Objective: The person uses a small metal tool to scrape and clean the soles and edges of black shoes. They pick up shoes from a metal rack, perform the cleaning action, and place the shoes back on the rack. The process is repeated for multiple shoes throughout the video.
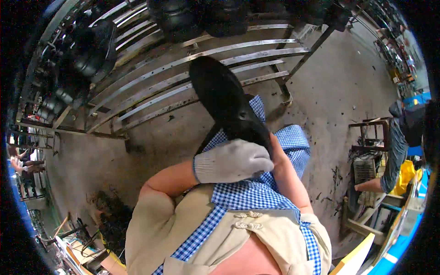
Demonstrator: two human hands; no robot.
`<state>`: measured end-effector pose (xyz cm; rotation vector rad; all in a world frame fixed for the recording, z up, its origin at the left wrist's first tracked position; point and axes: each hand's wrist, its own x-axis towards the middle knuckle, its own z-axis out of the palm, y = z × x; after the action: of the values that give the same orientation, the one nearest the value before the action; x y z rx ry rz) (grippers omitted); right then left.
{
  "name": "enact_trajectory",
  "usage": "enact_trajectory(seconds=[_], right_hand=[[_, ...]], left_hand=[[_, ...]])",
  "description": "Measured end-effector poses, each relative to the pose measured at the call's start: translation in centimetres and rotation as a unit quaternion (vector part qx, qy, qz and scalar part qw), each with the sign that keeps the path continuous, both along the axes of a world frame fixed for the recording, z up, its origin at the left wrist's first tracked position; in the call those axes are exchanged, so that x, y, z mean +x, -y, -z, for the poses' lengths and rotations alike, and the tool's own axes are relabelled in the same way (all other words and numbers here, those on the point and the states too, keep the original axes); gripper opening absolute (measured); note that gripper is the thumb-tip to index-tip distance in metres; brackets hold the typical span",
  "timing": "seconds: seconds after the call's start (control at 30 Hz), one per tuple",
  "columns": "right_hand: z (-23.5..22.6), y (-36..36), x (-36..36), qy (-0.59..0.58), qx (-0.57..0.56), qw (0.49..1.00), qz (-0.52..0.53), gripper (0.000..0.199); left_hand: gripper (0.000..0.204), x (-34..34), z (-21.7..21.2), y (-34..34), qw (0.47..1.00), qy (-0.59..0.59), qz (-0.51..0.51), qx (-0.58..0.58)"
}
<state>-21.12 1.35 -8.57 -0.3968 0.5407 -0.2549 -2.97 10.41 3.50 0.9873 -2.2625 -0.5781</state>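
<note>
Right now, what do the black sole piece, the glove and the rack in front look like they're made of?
The black sole piece looks like rubber or moulded foam: matte, smooth, faint sheen. I cannot tell which. The left hand resting on it wears a knitted glove, probably cotton: grey-white, with a ribbed cuff. The rack appears to be bare steel bars, dull grey and scuffed. The right hand is hidden behind the piece.

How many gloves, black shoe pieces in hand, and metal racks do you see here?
Grey knit glove, on the left hand: 1
Black shoe sole held against the checked apron: 1
Metal bar rack on the floor: 1
Total: 3
The right hand is hidden behind the sole.
</note>
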Motion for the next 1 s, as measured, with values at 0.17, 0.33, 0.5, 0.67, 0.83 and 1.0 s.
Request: enact_trajectory(seconds=[0.17, 0.33, 0.5, 0.67, 0.83, 1.0], right_hand=[[4.2, 0.6, -5.6, 0.151, -0.078, 0.980, 0.103, 0.083], [4.5, 0.3, -10.0, 0.113, -0.077, 0.972, 0.190, 0.071], [6.9, -0.2, -10.5, 0.093, -0.049, 0.965, 0.239, 0.059], [9.6, -0.1, -9.6, 0.080, -0.038, 0.964, 0.251, 0.047], [10.7, 0.4, -11.0, -0.078, -0.169, 0.971, 0.149, 0.036], [-1.8, 4.5, -11.9, -0.206, -0.567, 0.751, 0.269, 0.022]], left_hand=[[0.056, 2.0, -1.0, 1.2, 0.933, -0.096, -0.316, -0.143], [0.064, 0.5, 2.9, 6.6, 0.914, -0.299, -0.271, 0.045], [0.071, -3.0, 2.6, 7.9, 0.872, -0.450, -0.127, 0.147], [0.074, -3.5, 1.8, 8.1, 0.916, -0.356, -0.155, 0.102], [0.070, -3.1, 2.4, 8.9, 0.925, -0.311, -0.207, 0.069], [0.060, -2.3, -0.9, 10.5, 0.963, -0.217, -0.159, 0.013]])
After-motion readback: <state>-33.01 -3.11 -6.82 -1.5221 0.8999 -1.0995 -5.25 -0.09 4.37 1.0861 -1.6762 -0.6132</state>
